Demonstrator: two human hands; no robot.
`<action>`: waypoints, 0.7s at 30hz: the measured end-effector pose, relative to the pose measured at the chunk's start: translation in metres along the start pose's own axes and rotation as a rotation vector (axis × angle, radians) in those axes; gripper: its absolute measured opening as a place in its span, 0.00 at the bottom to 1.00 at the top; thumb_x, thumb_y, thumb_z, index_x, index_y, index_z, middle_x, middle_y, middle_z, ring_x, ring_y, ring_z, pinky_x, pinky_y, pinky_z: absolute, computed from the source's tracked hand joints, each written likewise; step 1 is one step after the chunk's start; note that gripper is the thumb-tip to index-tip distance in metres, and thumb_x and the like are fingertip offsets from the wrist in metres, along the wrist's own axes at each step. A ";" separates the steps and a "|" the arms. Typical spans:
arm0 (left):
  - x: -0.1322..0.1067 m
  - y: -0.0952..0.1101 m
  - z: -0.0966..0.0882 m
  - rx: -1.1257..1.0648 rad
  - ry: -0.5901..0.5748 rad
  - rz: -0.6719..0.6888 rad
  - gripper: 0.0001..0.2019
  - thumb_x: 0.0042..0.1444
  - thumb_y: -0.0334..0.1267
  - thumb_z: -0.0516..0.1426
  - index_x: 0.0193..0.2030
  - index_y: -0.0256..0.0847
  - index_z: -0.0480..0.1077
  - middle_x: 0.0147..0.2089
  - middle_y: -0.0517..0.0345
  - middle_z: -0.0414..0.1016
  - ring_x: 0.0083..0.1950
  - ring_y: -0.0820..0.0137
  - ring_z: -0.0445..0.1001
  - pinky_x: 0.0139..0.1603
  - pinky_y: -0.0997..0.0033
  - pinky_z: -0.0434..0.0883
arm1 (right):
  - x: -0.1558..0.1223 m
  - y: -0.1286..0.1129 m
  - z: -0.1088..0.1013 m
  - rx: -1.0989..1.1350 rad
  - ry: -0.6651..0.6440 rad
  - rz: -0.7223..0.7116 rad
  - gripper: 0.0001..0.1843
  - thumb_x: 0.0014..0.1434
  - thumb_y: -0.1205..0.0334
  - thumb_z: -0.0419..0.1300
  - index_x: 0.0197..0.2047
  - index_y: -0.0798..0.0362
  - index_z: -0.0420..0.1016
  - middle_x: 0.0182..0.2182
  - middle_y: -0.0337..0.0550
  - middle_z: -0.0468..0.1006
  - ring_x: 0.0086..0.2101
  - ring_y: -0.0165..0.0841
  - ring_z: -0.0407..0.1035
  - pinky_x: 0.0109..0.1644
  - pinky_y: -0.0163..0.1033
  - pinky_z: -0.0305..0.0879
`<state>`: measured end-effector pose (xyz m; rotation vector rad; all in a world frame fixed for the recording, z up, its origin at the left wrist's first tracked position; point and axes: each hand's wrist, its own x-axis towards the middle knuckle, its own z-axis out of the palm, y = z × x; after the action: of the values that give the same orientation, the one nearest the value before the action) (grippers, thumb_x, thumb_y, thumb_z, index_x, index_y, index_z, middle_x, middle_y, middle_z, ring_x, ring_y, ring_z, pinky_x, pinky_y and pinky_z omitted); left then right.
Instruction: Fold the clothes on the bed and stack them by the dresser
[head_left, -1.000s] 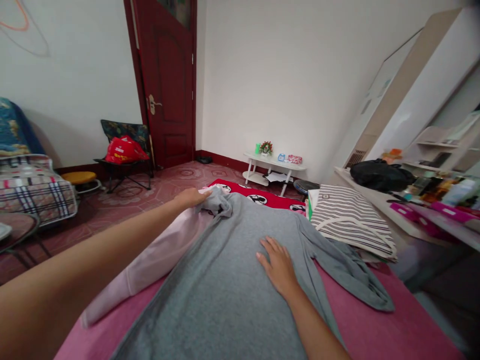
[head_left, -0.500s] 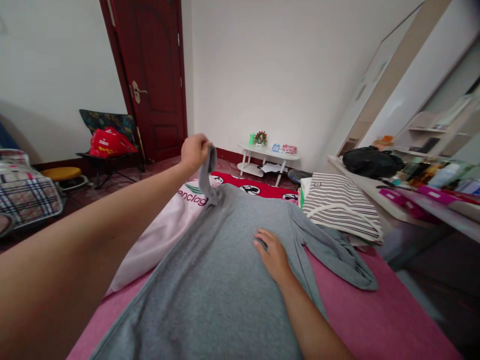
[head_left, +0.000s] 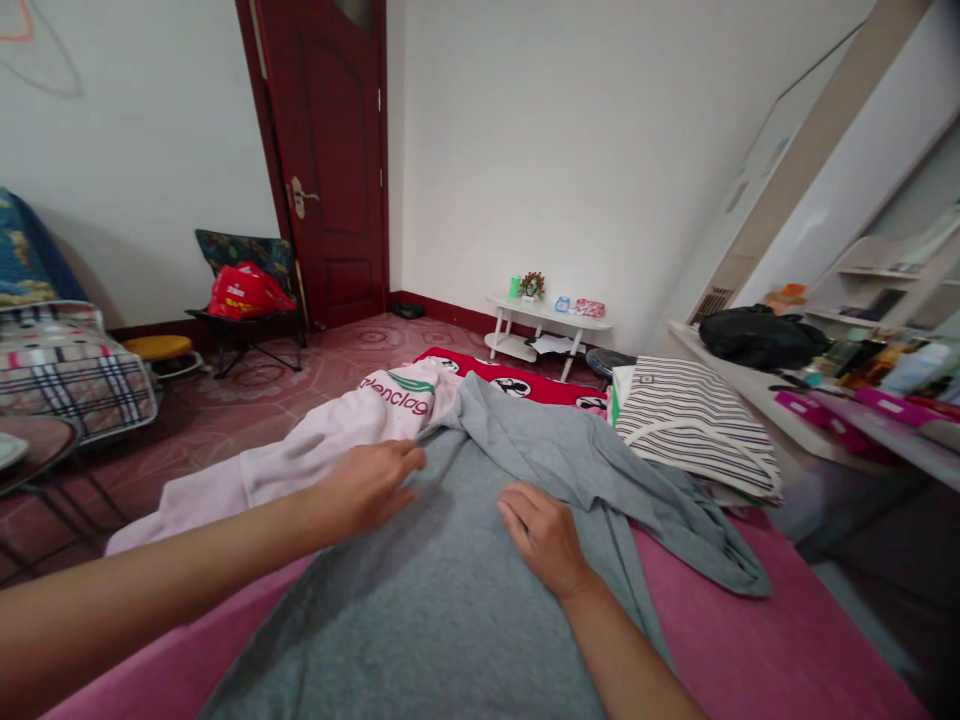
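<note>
A grey long-sleeved top [head_left: 465,590] lies spread on the pink bed cover [head_left: 757,640] in front of me. Its left sleeve is folded across the chest toward the right. My left hand [head_left: 367,487] rests flat on the grey cloth at the left, fingers stretched out and holding nothing. My right hand [head_left: 544,537] presses flat on the middle of the top, fingers together and extended. A pale pink garment [head_left: 315,450] with green lettering lies beside the grey top on the left.
A folded striped garment [head_left: 697,430] sits at the right on the bed. A red patterned cloth [head_left: 517,385] lies at the far end. A cluttered desk [head_left: 862,400] with a black bag [head_left: 757,338] stands to the right. A small white table [head_left: 547,325], folding chair [head_left: 244,300] and dark red door [head_left: 330,160] are beyond.
My left hand lifted the grey sleeve from the far left, carried it over the top, let it go and came down flat on the cloth. My right hand stayed pressing the middle.
</note>
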<state>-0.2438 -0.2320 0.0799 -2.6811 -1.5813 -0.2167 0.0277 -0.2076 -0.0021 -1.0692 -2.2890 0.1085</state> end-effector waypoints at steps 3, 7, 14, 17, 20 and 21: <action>-0.036 -0.025 0.007 -0.038 -0.079 -0.235 0.12 0.55 0.42 0.54 0.45 0.42 0.67 0.38 0.54 0.75 0.38 0.60 0.73 0.36 0.66 0.63 | 0.013 0.005 0.005 0.000 0.074 0.024 0.14 0.63 0.66 0.48 0.44 0.49 0.74 0.44 0.44 0.75 0.45 0.35 0.68 0.51 0.40 0.62; -0.073 -0.027 0.014 -0.026 -0.193 -0.359 0.12 0.53 0.47 0.54 0.37 0.41 0.70 0.33 0.52 0.75 0.36 0.58 0.74 0.34 0.65 0.63 | 0.044 0.021 0.015 -0.069 0.137 0.192 0.15 0.59 0.64 0.52 0.49 0.52 0.71 0.48 0.47 0.72 0.49 0.38 0.65 0.55 0.42 0.60; -0.094 -0.022 0.028 -0.140 -0.234 -0.402 0.11 0.50 0.45 0.55 0.37 0.45 0.72 0.38 0.54 0.76 0.42 0.57 0.74 0.39 0.64 0.64 | 0.079 0.033 0.035 -0.346 -0.023 0.514 0.14 0.53 0.54 0.62 0.38 0.54 0.74 0.41 0.52 0.74 0.44 0.45 0.67 0.45 0.45 0.61; -0.094 -0.024 0.030 -0.232 -0.225 -0.406 0.07 0.49 0.42 0.54 0.33 0.45 0.71 0.35 0.58 0.75 0.38 0.62 0.73 0.36 0.68 0.63 | 0.080 0.031 0.034 -0.338 0.059 0.509 0.08 0.57 0.56 0.58 0.35 0.52 0.74 0.37 0.48 0.76 0.42 0.41 0.69 0.45 0.44 0.58; -0.094 -0.022 0.031 -0.319 -0.198 -0.417 0.06 0.50 0.40 0.53 0.29 0.42 0.68 0.30 0.60 0.73 0.33 0.67 0.70 0.33 0.71 0.61 | 0.080 0.033 0.023 -0.296 0.147 0.565 0.13 0.61 0.54 0.51 0.37 0.52 0.73 0.31 0.48 0.78 0.36 0.40 0.71 0.42 0.42 0.57; -0.094 -0.021 0.031 -0.357 -0.192 -0.418 0.06 0.50 0.40 0.53 0.29 0.41 0.67 0.29 0.60 0.72 0.31 0.68 0.69 0.32 0.71 0.61 | 0.081 0.035 0.018 -0.281 0.170 0.596 0.15 0.62 0.53 0.50 0.38 0.53 0.72 0.30 0.48 0.78 0.34 0.39 0.71 0.39 0.41 0.57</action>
<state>-0.3035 -0.3004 0.0364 -2.6370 -2.3628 -0.2774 0.0013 -0.1229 0.0121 -1.8076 -1.8049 -0.0683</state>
